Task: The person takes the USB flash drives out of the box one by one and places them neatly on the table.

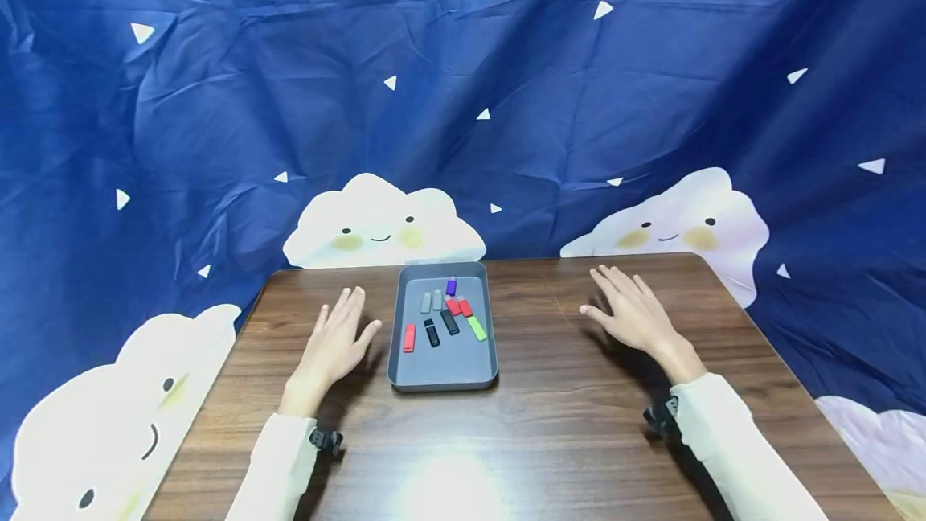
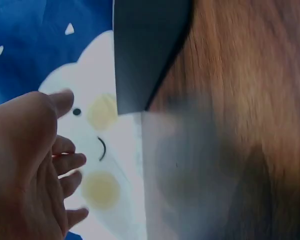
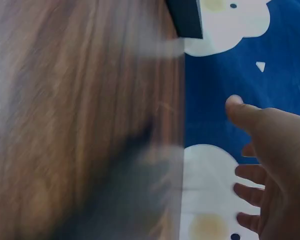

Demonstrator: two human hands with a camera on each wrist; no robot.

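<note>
White sleeves [image 1: 277, 457], left hand [image 1: 329, 356], right hand [image 1: 640, 320], fingers [image 1: 350, 313] extended, thumbs wide apart, gray tray [image 1: 443, 367] between holding 9 sticks [image 1: 450, 322]

Grey tray [image 1: 443, 368], brown-grained table [image 1: 564, 392], cloud-patterned blue backdrop [image 1: 463, 47]

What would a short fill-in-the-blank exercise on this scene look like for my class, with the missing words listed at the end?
1. The left hand and the right hand both hold ____.
2. Of the two hands, the ____ one is nearer the tray.
3. In the head view, the topmost USB stick in the tray is coloured ____.
4. The cloth behind the table is mostly ____.

Missing words: nothing; left; purple; blue.
</note>
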